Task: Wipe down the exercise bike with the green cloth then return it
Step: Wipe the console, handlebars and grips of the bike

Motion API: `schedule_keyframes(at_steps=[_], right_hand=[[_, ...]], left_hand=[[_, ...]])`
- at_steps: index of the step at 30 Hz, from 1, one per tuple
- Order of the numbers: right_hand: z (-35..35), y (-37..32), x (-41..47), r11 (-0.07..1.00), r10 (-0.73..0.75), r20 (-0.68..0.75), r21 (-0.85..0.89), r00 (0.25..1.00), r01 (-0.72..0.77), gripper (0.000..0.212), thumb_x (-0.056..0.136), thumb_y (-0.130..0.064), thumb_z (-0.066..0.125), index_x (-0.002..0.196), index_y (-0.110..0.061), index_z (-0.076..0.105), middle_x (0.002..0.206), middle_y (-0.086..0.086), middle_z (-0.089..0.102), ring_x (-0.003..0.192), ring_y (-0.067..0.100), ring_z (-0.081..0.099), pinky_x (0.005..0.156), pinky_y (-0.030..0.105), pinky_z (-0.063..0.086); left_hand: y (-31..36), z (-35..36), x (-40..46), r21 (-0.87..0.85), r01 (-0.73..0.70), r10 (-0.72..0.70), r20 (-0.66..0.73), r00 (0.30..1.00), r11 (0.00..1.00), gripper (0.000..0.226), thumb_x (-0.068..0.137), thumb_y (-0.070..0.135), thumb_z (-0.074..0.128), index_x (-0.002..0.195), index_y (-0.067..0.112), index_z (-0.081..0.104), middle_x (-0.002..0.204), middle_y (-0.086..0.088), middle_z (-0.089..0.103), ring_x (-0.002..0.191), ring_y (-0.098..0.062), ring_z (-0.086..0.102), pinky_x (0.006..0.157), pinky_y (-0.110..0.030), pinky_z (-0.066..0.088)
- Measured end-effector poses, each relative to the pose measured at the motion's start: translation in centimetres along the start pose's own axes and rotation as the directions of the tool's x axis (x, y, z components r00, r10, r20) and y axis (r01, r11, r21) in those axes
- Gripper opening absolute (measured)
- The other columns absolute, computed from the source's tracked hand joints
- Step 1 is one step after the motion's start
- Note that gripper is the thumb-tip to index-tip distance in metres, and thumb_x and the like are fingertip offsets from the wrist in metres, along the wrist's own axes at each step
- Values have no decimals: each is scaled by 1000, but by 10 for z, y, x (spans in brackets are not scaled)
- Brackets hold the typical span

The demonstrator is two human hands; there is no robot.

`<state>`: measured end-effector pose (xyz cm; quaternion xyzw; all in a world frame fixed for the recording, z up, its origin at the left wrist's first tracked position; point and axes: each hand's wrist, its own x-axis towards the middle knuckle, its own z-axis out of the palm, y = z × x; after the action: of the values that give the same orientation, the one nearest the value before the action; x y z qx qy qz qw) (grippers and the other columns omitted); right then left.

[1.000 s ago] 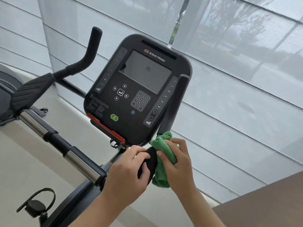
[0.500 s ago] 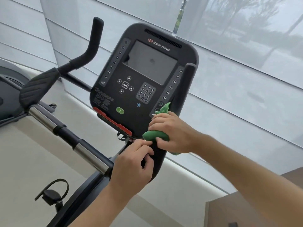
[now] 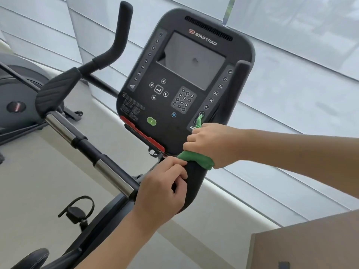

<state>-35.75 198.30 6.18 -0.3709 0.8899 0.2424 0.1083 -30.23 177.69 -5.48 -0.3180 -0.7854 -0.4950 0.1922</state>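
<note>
- cloth (image 3: 196, 159): plain green
- bike console (image 3: 186, 82): black, grey screen, white key markings, red strip along btm edge, green btn
- handlebar (image 3: 93, 152): black w/ chrome bands
- elbow pad (image 3: 58, 90): black, ribbed pattern

The green cloth (image 3: 196, 159) looks soft and slightly fluffy, like microfibre, with a matt surface. The console (image 3: 186, 82) of the exercise bike is dark matt plastic, and its screen (image 3: 191, 61) is smooth and a little glossy, with faint reflections. The handlebar grips (image 3: 116, 41) look like matt black foam or rubber; the elbow pad (image 3: 58, 90) has a ribbed, rough texture. The metal sections (image 3: 112, 177) of the bar are polished chrome, shiny and smooth. The red strip (image 3: 142, 133) under the console is glossy plastic. The window blinds (image 3: 291, 94) are thin, matt woven fabric.
</note>
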Motion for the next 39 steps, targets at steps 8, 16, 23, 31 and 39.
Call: schedule_keyframes(at_steps=[8,16,23,31,39], right_hand=[[24,-7,-18,995,95,-153,43,984,-89,39,82,-16,66,120,-18,58,105,-1,59,98,25,55,83,41,47],[-1,2,3,999,-34,-1,35,999,34,22,89,-31,57,109,-23,55,91,-5,60,85,26,58,67,36,47],[56,-17,-30,979,194,-472,149,860,-139,60,77,3,67,134,-11,57,125,8,62,118,34,57,91,48,49],[53,-24,-78,897,407,-532,388,742,-214,57,81,-3,67,136,-14,57,129,6,59,117,31,55,97,43,49],[52,10,-127,432,890,-347,850,296,-302,74,77,-48,88,128,-29,36,125,-5,44,90,15,51,78,36,44]], left_hand=[[1,3,0,46,6,-7,13,1000,999,16,92,9,54,83,16,65,104,8,65,83,-4,59,76,-6,42],[1,3,-1,57,8,-9,15,1000,998,17,93,12,53,83,17,65,105,9,64,83,-8,61,70,-6,42],[7,-3,5,30,26,-28,74,997,999,13,94,9,58,90,16,69,104,8,64,90,-12,64,73,-27,58],[24,5,39,68,-70,60,140,988,995,18,91,1,61,97,16,69,106,10,62,94,-11,64,75,-33,58],[39,48,80,187,-133,88,231,969,973,29,91,5,68,117,17,68,123,8,57,115,-11,58,101,-23,50]])
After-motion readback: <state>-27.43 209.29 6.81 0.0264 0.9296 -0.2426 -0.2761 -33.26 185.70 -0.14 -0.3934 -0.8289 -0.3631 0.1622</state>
